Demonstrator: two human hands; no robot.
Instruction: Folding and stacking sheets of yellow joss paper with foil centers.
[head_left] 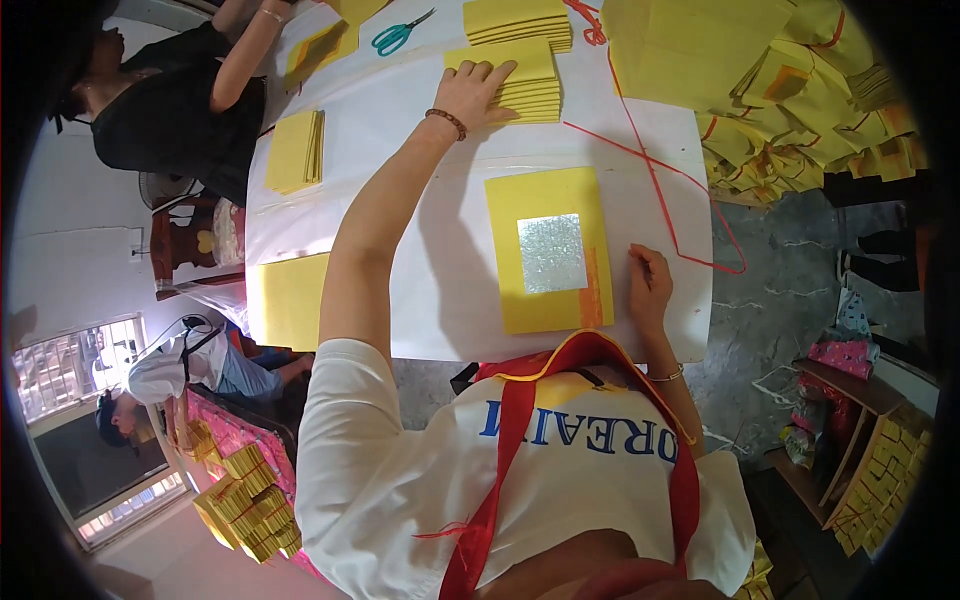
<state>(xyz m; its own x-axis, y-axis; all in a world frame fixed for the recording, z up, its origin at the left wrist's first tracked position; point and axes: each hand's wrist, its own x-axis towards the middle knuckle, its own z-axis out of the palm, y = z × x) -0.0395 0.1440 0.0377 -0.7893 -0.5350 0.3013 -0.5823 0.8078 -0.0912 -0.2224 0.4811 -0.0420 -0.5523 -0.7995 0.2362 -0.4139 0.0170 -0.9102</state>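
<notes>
My left hand [478,88] reaches far across the white table [400,150] and lies flat, fingers spread, on a stack of yellow paper sheets [530,85]. Close in front of me lies a yellow sheet with a silver foil square and an orange strip [550,250]. My right hand [648,283] rests on the table just right of that sheet, fingers curled, touching a thin red string [660,190]. I cannot tell whether it pinches the string.
Another yellow stack [517,20] and green scissors [400,35] lie at the far edge. More yellow stacks [295,150] sit at the left, near another person [170,95]. Tied yellow bundles [800,100] pile up at the right. A second person [170,375] bends over at lower left.
</notes>
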